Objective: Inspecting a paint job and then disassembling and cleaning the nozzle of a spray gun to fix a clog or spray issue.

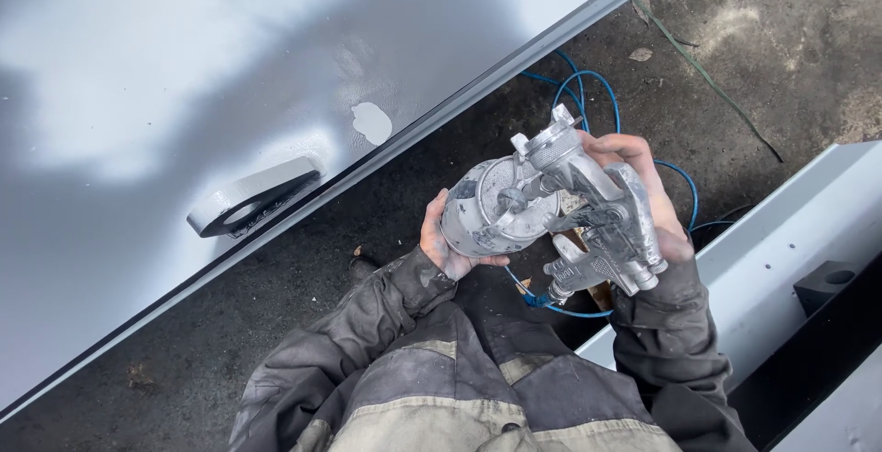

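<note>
Held a metal spray gun (588,222) in both hands, above dark ground and in front of the body. Left hand (439,245) cupped under the round paint cup (491,209), fingers wrapped snugly around its lower side in a closed grip. Right hand (643,204) closed around the gun's body and handle, thumb side toward the nozzle end, which pointed up and away. Trailed a blue air hose (588,94) from the base of the handle, looping across the ground behind. Lay to the left a large grey-painted panel (184,66) with a bracket (253,199) near its edge and one pale unpainted patch (371,122); stood at right a light metal beam (781,241).

Judged best here: kept the cup supported from below while the other hand steadied the body, turned parts gently rather than forcing them, held the gun level so nothing spilled, and kept the hose slack and untangled.
</note>
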